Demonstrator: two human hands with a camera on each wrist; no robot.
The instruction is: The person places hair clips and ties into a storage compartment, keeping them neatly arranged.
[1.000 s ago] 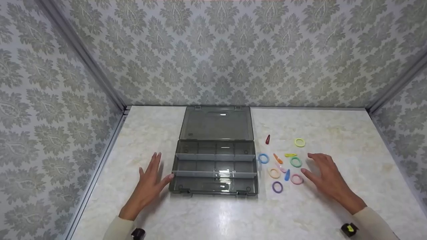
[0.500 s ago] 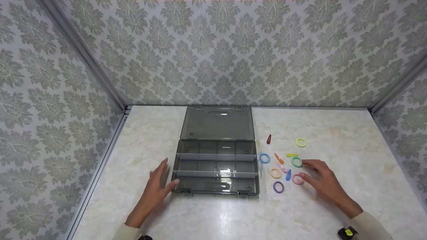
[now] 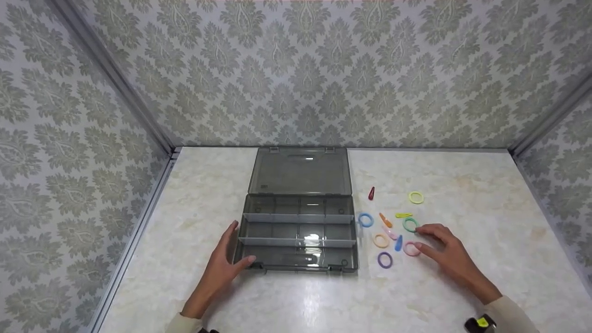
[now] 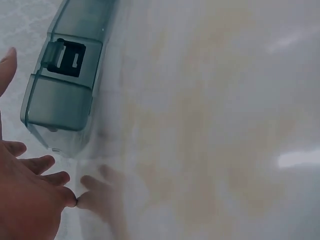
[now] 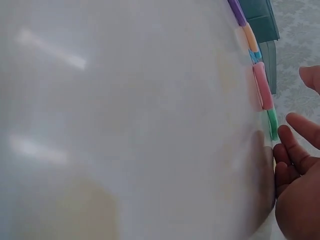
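Note:
A grey see-through divided box (image 3: 298, 254) stands with its lid (image 3: 300, 172) folded back. My left hand (image 3: 217, 273) is at its front left corner, fingers extended along the side and thumb over the front edge. In the left wrist view the fingers of that hand (image 4: 25, 200) spread below the box's latched end (image 4: 60, 105). My right hand (image 3: 455, 261) reaches in from the right, relaxed and holding nothing. Its index fingertip is right at the green hair tie (image 3: 404, 227), its thumb tip at the pink hair tie (image 3: 407, 252). The right wrist view shows loosely bent fingers (image 5: 295, 150) beside the green tie (image 5: 272, 124).
Between box and right hand lie blue (image 3: 366, 220), peach (image 3: 380, 240) and purple (image 3: 385, 260) hair ties, with red (image 3: 371, 194), orange (image 3: 385, 220), yellow (image 3: 403, 215) and blue (image 3: 398, 243) hair clips. A yellow tie (image 3: 416, 197) lies farther back. Patterned walls surround the table (image 3: 296, 300).
My left hand has come right and nearer the front, its thumb now over the box's front corner. My right hand has shifted left, its fingertips now at the green and pink hair ties.

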